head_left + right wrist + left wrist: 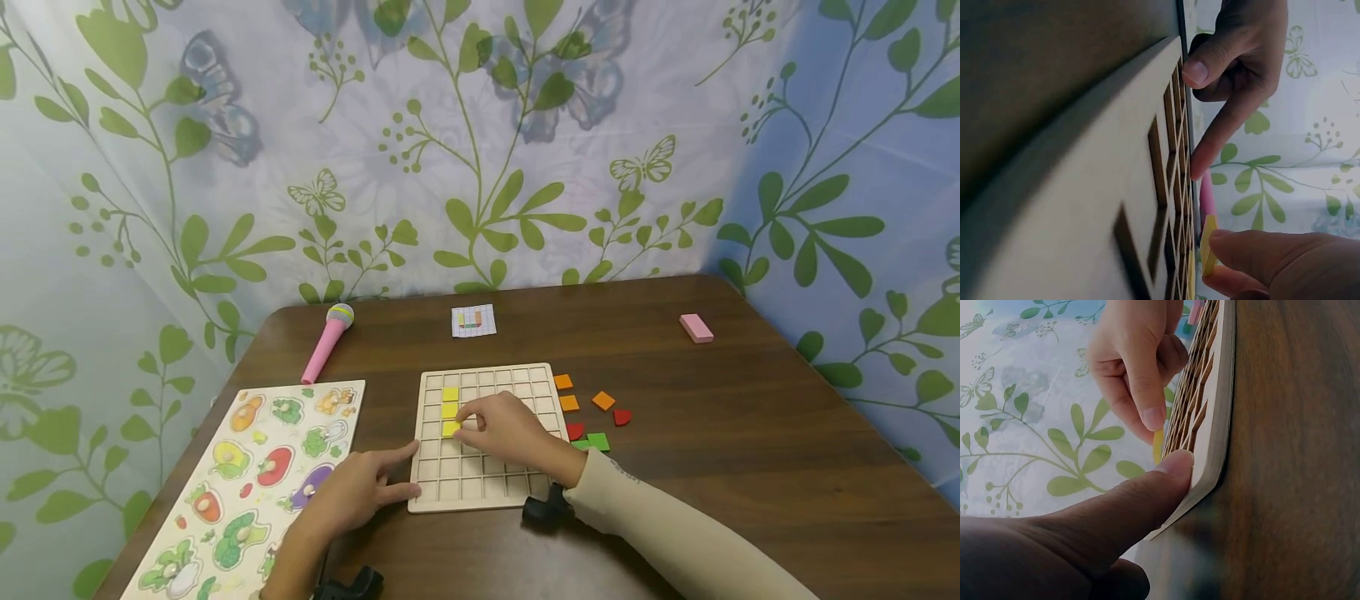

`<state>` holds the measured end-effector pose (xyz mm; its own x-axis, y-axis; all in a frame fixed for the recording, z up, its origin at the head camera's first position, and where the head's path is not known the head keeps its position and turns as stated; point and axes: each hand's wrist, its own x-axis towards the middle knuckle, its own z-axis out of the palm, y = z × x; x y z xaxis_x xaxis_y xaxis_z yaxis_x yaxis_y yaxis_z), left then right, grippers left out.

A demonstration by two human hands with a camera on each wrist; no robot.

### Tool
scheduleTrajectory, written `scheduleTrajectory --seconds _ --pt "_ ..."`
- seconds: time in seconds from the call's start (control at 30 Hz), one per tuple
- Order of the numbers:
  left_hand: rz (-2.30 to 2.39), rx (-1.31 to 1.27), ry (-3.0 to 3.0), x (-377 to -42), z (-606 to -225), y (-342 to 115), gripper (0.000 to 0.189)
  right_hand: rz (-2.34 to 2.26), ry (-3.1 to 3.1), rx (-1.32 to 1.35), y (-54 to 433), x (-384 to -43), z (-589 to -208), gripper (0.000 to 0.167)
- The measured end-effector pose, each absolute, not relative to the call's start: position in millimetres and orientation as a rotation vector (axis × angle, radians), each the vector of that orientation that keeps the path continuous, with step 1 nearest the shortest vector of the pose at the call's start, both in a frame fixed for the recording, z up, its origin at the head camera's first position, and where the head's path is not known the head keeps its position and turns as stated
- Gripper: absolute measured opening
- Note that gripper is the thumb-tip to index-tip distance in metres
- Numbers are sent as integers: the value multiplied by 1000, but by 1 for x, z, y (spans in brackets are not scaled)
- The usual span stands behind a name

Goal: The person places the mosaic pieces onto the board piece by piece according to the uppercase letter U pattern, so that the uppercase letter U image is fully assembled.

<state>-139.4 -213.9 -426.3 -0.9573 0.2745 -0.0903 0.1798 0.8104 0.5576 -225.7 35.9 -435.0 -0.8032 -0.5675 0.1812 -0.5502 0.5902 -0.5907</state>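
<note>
A square wooden grid board (487,479) lies on the table in front of me. Two yellow square tiles (450,394) sit in its cells, one below the other, near the upper left. Just below them my right hand (504,427) pinches another yellow tile (1209,245) between thumb and fingertips; in the right wrist view that tile is tilted above the grid. My left hand (358,492) touches the board's left edge with index finger and thumb, the fingers stretched out. The left wrist view shows the left thumb (1175,465) against the board's rim.
Right of the board lie orange squares (603,401), red rounded pieces (622,417) and green pieces (597,442). A vegetable puzzle board (251,446) is at left, a pink toy microphone (325,346) behind it. A pattern card (474,321) and a pink block (696,328) lie farther back.
</note>
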Motion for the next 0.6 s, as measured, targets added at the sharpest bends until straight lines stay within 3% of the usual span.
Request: scheduleTrajectory --seconds 0.6 --pt "840 350 2838 -137 -423 -213 64 -994 2852 -948 29 -228 -447 17"
